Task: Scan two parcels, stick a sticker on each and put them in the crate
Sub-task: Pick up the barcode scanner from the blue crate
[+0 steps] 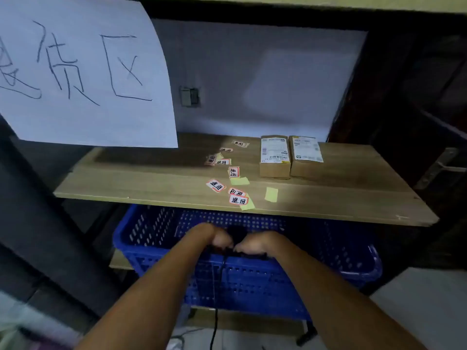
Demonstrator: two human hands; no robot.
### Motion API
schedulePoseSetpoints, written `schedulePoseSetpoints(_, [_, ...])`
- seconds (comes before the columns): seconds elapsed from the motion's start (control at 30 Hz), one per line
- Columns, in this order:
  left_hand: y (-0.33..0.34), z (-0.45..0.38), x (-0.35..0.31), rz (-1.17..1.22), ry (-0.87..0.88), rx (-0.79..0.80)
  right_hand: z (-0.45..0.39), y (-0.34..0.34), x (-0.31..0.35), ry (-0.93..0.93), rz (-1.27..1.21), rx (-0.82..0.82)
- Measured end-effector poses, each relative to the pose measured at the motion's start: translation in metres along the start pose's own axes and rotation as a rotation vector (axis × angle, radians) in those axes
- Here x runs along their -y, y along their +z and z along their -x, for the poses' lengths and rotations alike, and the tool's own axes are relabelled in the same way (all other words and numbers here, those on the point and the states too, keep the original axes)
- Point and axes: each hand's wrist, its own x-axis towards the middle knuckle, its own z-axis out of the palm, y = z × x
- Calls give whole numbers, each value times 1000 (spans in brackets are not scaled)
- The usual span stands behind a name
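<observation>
Two brown cardboard parcels with white labels stand side by side at the back right of the wooden shelf: the left parcel (275, 156) and the right parcel (306, 155). Several red-edged stickers (238, 200) and yellow backing papers lie scattered mid-shelf. Below the shelf sits the blue perforated crate (328, 248). My left hand (217, 238) and my right hand (254, 245) meet over the crate's near rim, both closed around a black corded scanner (236, 234), mostly hidden by my fingers. Its black cable (216, 299) hangs down.
A large white paper sign (83, 72) with handwriting hangs at upper left, over the shelf's left part. The wooden shelf (353, 198) has a front edge just above the crate. A dark door with a handle (444, 168) stands at right.
</observation>
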Motion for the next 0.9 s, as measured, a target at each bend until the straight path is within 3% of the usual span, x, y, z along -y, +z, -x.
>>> schedulePoseSetpoints(0.27, [11,-47,-7,29,-177,308,-57,-12,-31,8,-130,196])
schedulePoseSetpoints(0.43, [15,-60,-17,-10,-192,331,-76,-1,-44,29,30,314])
schedulePoseSetpoints(0.6, [20,-60,-25,-99,-160,382,-83,5,-40,2,-7,359])
schedulePoseSetpoints(0.8, [26,-56,-29,-5,-127,324,-88,17,-43,-20,-11,405])
schedulePoseSetpoints(0.9, [33,-74,-17,82,-93,438,-93,22,-49,7,-84,421])
